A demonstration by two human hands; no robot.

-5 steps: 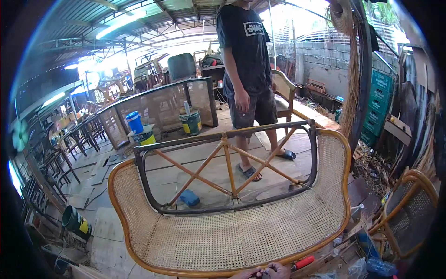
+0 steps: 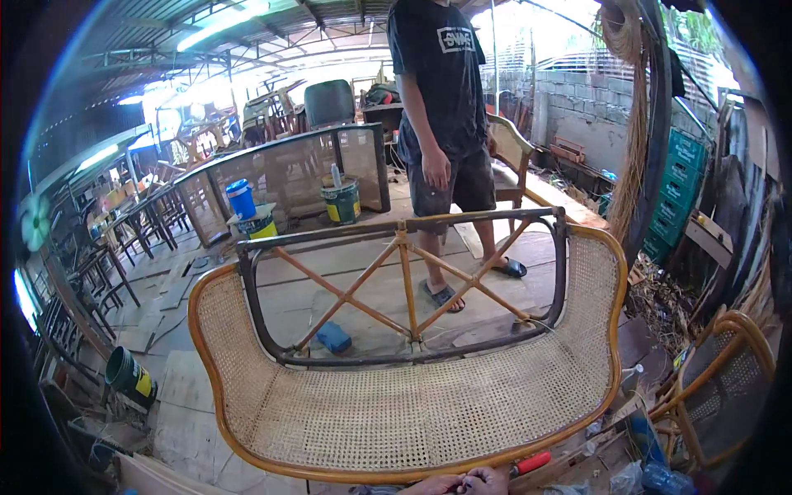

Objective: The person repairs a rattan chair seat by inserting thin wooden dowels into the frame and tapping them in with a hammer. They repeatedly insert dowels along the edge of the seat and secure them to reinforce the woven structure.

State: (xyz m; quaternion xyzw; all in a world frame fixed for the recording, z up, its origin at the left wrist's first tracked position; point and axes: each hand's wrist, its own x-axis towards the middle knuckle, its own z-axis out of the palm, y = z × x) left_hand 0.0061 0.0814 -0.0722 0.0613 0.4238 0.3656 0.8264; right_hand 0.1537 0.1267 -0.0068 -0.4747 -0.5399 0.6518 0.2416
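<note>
Both my hands are low at the bottom edge, just below the front rail of a rattan settee frame (image 2: 355, 474). My left hand (image 2: 440, 484) has its fingers drawn together close to the right one. My right hand (image 2: 485, 480) is curled closed beside it; whatever either hand pinches is too small to make out. A red-handled tool (image 2: 530, 464) shows just right of my right hand, and whether it is held or only lies there is unclear. Woven cane (image 2: 412, 417) spans the settee's seat and curved sides; its open back has crossed rattan poles (image 2: 351, 295).
A person (image 2: 441, 107) in dark clothes stands behind the settee. Buckets (image 2: 341, 206) and a long cane panel (image 2: 285, 161) are farther back. A blue object (image 2: 333, 337) lies on the floor behind the seat. A rattan chair (image 2: 726, 388) and a plastic bottle (image 2: 667, 478) sit at right.
The view has shifted slightly, so the settee's lower rail and the red-handled tool appear a little higher. My hands stay close together at the bottom edge.
</note>
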